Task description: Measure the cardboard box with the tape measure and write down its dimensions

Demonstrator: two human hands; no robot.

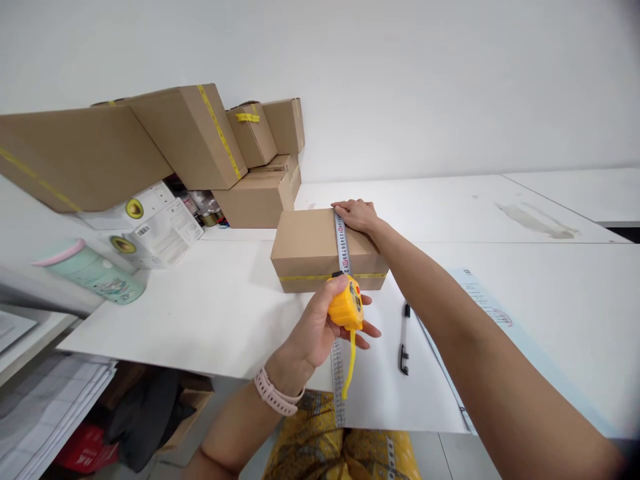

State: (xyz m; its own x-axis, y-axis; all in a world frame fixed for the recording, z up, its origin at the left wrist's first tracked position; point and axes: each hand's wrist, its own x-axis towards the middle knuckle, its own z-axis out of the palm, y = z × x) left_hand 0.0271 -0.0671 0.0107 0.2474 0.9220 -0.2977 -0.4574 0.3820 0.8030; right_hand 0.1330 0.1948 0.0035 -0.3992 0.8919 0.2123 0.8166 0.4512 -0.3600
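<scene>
Closing my left hand (316,321) round the yellow tape measure (345,308), thumb on top near the blade's mouth, I hold the case just in front of the cardboard box (306,233); my right hand (357,215) lies over the box's far top edge and covers the blade's far end; whether those fingers pinch the end or only press it down I cannot tell. The box rests on the white bench (210,293), between its front and back edges, its yellow band (300,277) facing me; the blade (342,241) runs over the top towards me, numbers up.

To read it well, I judge, the blade's end should meet the far edge exactly; the blade should lie flat and square to the near edge, since a slant would read long; my left thumb should steady it without bowing it; my eye belongs straight above the near edge, because the case sits past it and lower.

The wrist strap (351,363) hangs free over the notepad (383,400) at the bench's front edge; a pen (405,333) lies on that pad; stacked cartons (215,133) stand towards the back left corner, well apart from my hands.
</scene>
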